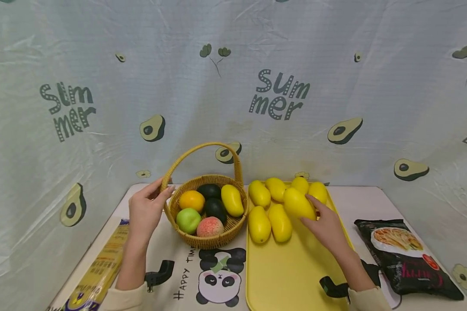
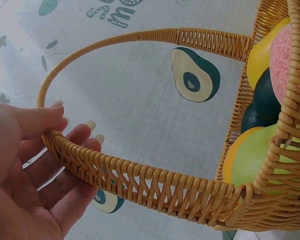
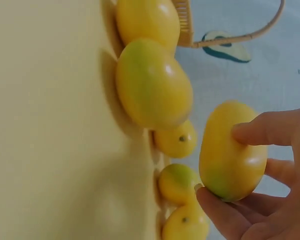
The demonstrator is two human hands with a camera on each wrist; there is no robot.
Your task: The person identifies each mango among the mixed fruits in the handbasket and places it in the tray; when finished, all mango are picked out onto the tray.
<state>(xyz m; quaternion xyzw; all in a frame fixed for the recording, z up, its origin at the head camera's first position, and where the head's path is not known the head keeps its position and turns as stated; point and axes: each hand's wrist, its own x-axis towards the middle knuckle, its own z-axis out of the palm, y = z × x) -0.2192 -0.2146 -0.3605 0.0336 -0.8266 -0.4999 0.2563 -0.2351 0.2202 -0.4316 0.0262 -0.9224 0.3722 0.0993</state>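
Note:
My left hand (image 1: 145, 211) grips the wicker basket's handle (image 2: 125, 167) on its left side, thumb and fingers about it. The basket (image 1: 218, 242) holds an orange (image 1: 192, 201), a green apple (image 1: 188, 220), a peach (image 1: 210, 227), dark avocados (image 1: 215, 210) and a yellow mango (image 1: 232, 201). Over the yellow tray (image 1: 292, 276), my right hand (image 1: 328, 224) pinches a mango (image 3: 232, 150) between thumb and fingers. In the right wrist view this mango is lifted off the tray. Several other mangoes (image 1: 259, 224) lie along the tray's far half.
A black food packet (image 1: 408, 259) lies right of the tray. On the far left is a long yellow packet (image 1: 101, 263). A printed curtain (image 1: 233, 99) hangs behind the table. The tablecloth has a panda print (image 1: 219, 285) in front of the basket.

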